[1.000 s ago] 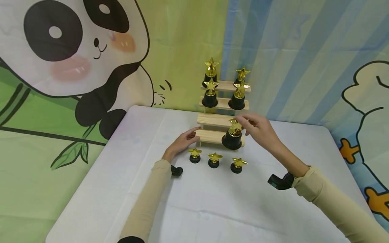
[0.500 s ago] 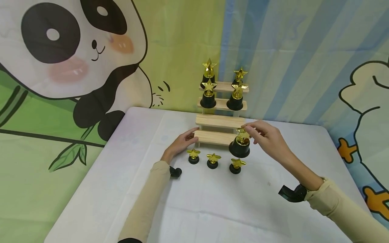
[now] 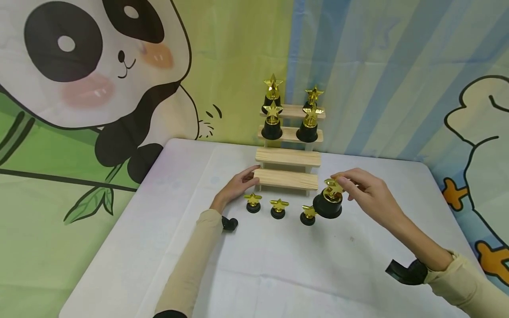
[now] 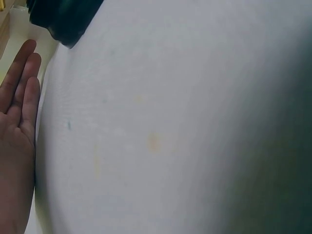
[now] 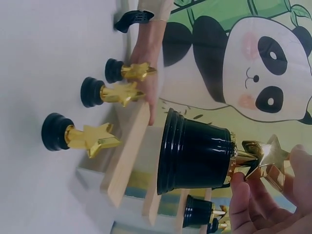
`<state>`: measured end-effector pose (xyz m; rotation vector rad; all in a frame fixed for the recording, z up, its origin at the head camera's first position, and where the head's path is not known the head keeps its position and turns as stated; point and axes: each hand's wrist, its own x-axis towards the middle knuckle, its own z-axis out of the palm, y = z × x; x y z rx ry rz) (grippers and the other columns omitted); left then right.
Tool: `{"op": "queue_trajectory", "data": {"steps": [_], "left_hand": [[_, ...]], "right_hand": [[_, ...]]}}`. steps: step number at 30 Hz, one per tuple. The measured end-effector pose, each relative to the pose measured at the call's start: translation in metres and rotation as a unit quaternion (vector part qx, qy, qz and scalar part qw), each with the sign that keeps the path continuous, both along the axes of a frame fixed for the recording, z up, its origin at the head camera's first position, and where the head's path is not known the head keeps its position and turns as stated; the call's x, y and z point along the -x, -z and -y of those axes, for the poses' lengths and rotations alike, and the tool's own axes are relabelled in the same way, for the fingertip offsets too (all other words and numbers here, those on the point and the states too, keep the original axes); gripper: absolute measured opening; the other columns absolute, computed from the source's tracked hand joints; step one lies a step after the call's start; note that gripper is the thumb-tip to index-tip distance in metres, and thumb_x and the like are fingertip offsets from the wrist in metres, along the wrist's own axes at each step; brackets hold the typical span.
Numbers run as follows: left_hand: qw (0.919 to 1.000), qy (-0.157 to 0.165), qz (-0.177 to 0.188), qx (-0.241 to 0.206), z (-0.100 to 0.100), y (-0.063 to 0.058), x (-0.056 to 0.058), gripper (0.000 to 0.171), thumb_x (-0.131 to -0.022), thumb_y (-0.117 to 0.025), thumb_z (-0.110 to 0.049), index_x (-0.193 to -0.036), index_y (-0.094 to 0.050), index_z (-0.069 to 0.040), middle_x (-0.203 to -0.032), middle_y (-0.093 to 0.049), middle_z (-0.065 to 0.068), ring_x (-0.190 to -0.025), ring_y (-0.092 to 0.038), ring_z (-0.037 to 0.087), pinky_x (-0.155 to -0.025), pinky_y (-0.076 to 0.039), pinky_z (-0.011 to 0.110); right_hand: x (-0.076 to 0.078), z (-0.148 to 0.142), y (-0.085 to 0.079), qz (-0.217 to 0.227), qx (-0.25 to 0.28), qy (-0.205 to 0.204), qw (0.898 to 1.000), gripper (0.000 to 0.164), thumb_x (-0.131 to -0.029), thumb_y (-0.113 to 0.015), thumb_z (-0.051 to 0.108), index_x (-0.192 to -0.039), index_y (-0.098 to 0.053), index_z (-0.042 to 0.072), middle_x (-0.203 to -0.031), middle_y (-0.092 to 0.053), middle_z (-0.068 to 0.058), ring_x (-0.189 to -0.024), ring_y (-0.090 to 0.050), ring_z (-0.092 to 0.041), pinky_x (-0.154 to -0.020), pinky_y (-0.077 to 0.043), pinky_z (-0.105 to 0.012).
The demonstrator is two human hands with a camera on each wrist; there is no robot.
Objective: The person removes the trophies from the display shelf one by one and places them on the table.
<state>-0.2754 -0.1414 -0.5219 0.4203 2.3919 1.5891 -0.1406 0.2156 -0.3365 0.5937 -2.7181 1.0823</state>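
Note:
My right hand (image 3: 367, 193) pinches the gold star of a trophy (image 3: 328, 204) with a black base. The trophy hangs tilted above the table, right of the wooden tiered stand (image 3: 286, 179). In the right wrist view, thumb and fingers hold the star (image 5: 268, 161). My left hand (image 3: 235, 187) rests against the left end of the stand's lowest shelf. Its fingers (image 4: 22, 83) look fairly straight in the left wrist view. Three small star trophies stand in a row before the stand: left (image 3: 252, 203), middle (image 3: 279, 209) and right (image 3: 308, 215), the right one partly hidden.
Several larger star trophies stand on the two upper shelves, including one at upper left (image 3: 272, 90) and one at right (image 3: 309, 126). The two lower shelves show bare wood. A white cloth covers the table (image 3: 278, 274). A printed panda curtain (image 3: 139, 88) hangs behind.
My right hand has carried the trophy away from the lowest shelf, to the right and nearer the front. My left hand has stayed at the stand's end.

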Motion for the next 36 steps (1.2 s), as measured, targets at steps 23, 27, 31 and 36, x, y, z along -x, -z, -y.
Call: {"op": "queue_trajectory", "data": {"steps": [23, 27, 31, 36], "left_hand": [[1.0, -0.003, 0.006, 0.007, 0.0, -0.001, 0.002, 0.055, -0.092, -0.06, -0.051, -0.143, -0.041, -0.044, -0.132, -0.057, 0.004, -0.126, -0.053, 0.024, -0.11, -0.039, 0.048], [0.9999, -0.003, 0.008, 0.007, 0.0, 0.0, 0.003, 0.055, -0.092, -0.06, -0.052, -0.143, -0.041, -0.045, -0.132, -0.057, 0.004, -0.127, -0.052, 0.023, -0.11, -0.039, 0.047], [0.9999, -0.003, 0.009, 0.006, 0.0, 0.0, 0.002, 0.055, -0.092, -0.06, -0.052, -0.143, -0.041, -0.045, -0.132, -0.057, 0.003, -0.126, -0.052, 0.023, -0.11, -0.039, 0.047], [0.9999, -0.004, 0.006, 0.008, 0.0, 0.0, 0.001, 0.056, -0.092, -0.06, -0.052, -0.143, -0.04, -0.045, -0.13, -0.058, 0.003, -0.125, -0.053, 0.022, -0.111, -0.039, 0.046]], "right_hand": [[-0.023, -0.036, 0.034, 0.003, 0.007, 0.05, 0.999, 0.022, -0.1, -0.055, 0.018, -0.116, -0.07, 0.013, -0.106, -0.064, 0.0, -0.077, -0.053, 0.0, -0.06, -0.048, -0.017], [-0.022, -0.041, 0.043, 0.002, 0.009, 0.052, 0.999, 0.022, -0.1, -0.055, 0.018, -0.115, -0.07, 0.013, -0.107, -0.065, -0.002, -0.08, -0.053, 0.001, -0.06, -0.048, -0.017], [-0.021, -0.044, 0.052, 0.001, 0.017, 0.056, 0.998, 0.021, -0.1, -0.055, 0.017, -0.114, -0.07, 0.014, -0.107, -0.064, 0.005, -0.082, -0.054, 0.002, -0.06, -0.049, -0.017], [-0.02, -0.046, 0.064, 0.008, 0.019, 0.056, 0.998, 0.022, -0.1, -0.055, 0.018, -0.116, -0.07, 0.013, -0.109, -0.064, 0.003, -0.084, -0.052, 0.006, -0.061, -0.05, -0.017]]}}
